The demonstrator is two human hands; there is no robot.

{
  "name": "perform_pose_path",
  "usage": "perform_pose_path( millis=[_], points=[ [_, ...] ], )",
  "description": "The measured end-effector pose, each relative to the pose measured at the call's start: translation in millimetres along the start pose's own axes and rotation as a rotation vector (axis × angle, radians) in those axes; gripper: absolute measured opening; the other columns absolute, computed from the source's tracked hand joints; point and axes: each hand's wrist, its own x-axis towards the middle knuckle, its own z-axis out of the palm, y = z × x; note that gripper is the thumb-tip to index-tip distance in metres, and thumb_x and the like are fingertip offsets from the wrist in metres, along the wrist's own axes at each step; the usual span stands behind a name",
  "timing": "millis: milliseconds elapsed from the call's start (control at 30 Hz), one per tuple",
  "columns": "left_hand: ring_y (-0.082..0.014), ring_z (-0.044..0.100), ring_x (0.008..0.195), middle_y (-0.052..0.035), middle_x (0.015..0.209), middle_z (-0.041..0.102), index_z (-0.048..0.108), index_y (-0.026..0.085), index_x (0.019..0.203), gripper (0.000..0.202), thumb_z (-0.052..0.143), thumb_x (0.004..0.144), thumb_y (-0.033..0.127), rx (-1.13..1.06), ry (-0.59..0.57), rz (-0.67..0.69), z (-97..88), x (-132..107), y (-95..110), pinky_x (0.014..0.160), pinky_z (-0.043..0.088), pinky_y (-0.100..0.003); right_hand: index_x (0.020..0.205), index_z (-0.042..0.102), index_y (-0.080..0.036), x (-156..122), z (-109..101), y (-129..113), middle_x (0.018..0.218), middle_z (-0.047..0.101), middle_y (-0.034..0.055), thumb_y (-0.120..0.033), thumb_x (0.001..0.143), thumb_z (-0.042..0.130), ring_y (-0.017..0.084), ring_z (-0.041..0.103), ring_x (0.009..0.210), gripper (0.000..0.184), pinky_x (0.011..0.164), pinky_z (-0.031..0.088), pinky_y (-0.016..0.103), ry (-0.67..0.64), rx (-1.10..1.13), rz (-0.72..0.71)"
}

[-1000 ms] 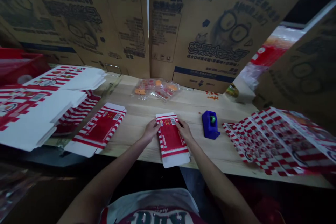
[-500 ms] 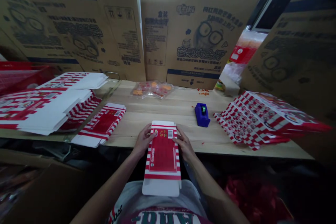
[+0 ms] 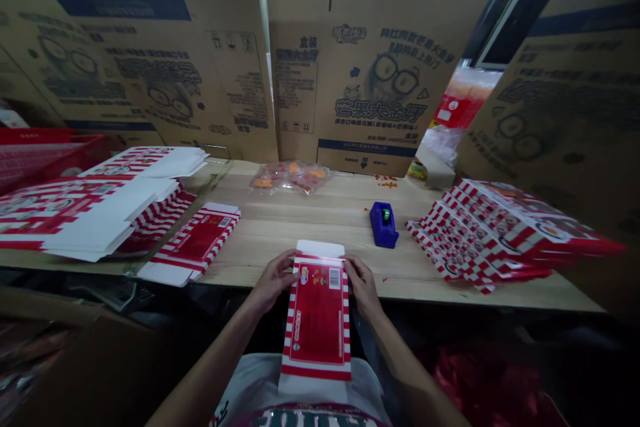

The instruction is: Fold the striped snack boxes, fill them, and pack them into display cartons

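Observation:
Between my hands, at the table's front edge, is a red-and-white striped carton (image 3: 319, 320), its printed face with a barcode turned up. A white end flap points away from me and another lies toward my shirt. My left hand (image 3: 274, 283) grips its left edge near the far end, thumb on the face. On the opposite edge my right hand (image 3: 364, 285) is closed, its fingers at the side and partly hidden. To the left lies a similar flat carton (image 3: 197, 240). A blue tape dispenser (image 3: 384, 225) stands beyond my right hand.
Stacked flat cartons (image 3: 95, 213) cover the table's left side, beside a red basket (image 3: 85, 150). Striped cartons (image 3: 480, 233) are piled on the right. Clear bags of orange-red pieces (image 3: 290, 177) lie at the back, before tall cardboard boxes (image 3: 370, 100).
The carton has tilted, its face now turned more toward me, and sits slightly lower and to the right in view. Both hands stay on its edges. The camera view has tipped up slightly.

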Motion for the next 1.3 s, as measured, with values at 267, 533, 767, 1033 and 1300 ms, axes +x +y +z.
perform_pose_path(
  millis=[267, 533, 767, 1033, 1300],
  points=[
    [-0.0089, 0.053, 0.057, 0.0023, 0.063, 0.059, 0.058, 0.014, 0.065, 0.03, 0.079, 0.061, 0.036, 0.097, 0.308, 0.07, 0.8, 20.2, 1.0, 0.057, 0.042, -0.02, 0.072, 0.069, -0.021, 15.8, 1.4, -9.9, 0.09, 0.065, 0.0045, -0.041, 0.072, 0.075, 0.02, 0.06, 0.085, 0.02, 0.077, 0.047, 0.03, -0.075, -0.041, -0.06],
    [-0.0119, 0.055, 0.061, 0.0011, 0.067, 0.06, 0.067, 0.013, 0.092, 0.044, 0.081, 0.054, 0.031, 0.204, 0.15, -0.013, -10.1, 22.6, 25.0, 0.059, 0.043, -0.023, 0.102, 0.067, -0.02, 27.5, -5.1, -20.2, 0.085, 0.066, 0.0014, -0.035, 0.069, 0.078, 0.016, 0.061, 0.078, 0.038, 0.072, 0.047, 0.027, -0.379, 0.093, 0.164],
    [-0.0116, 0.055, 0.06, 0.0001, 0.064, 0.062, 0.066, 0.013, 0.072, 0.026, 0.079, 0.059, 0.032, 0.291, 0.132, -0.019, -19.0, 15.1, 22.4, 0.06, 0.041, -0.023, 0.088, 0.067, -0.02, 26.3, -3.6, -16.8, 0.077, 0.065, -0.0004, -0.034, 0.065, 0.081, 0.014, 0.059, 0.07, 0.031, 0.067, 0.046, 0.024, -0.377, 0.05, 0.189],
    [-0.0154, 0.058, 0.064, -0.0032, 0.066, 0.065, 0.066, 0.014, 0.066, 0.024, 0.076, 0.063, 0.036, 0.367, 0.095, -0.009, -24.7, 13.8, 24.5, 0.063, 0.045, -0.025, 0.065, 0.064, -0.018, 33.9, 3.9, -14.6, 0.063, 0.063, -0.001, -0.039, 0.058, 0.085, 0.014, 0.057, 0.059, 0.03, 0.06, 0.046, 0.025, -0.376, 0.031, 0.244],
    [-0.015, 0.055, 0.061, -0.0029, 0.062, 0.063, 0.067, 0.015, 0.062, 0.022, 0.07, 0.069, 0.036, 0.506, 0.055, 0.001, -23.2, 25.5, 16.9, 0.058, 0.042, -0.025, 0.072, 0.069, -0.019, 29.9, -2.6, -9.6, 0.09, 0.072, 0.0069, -0.046, 0.073, 0.073, 0.02, 0.065, 0.083, 0.027, 0.076, 0.05, 0.031, -0.339, -0.079, 0.181]
  ],
)
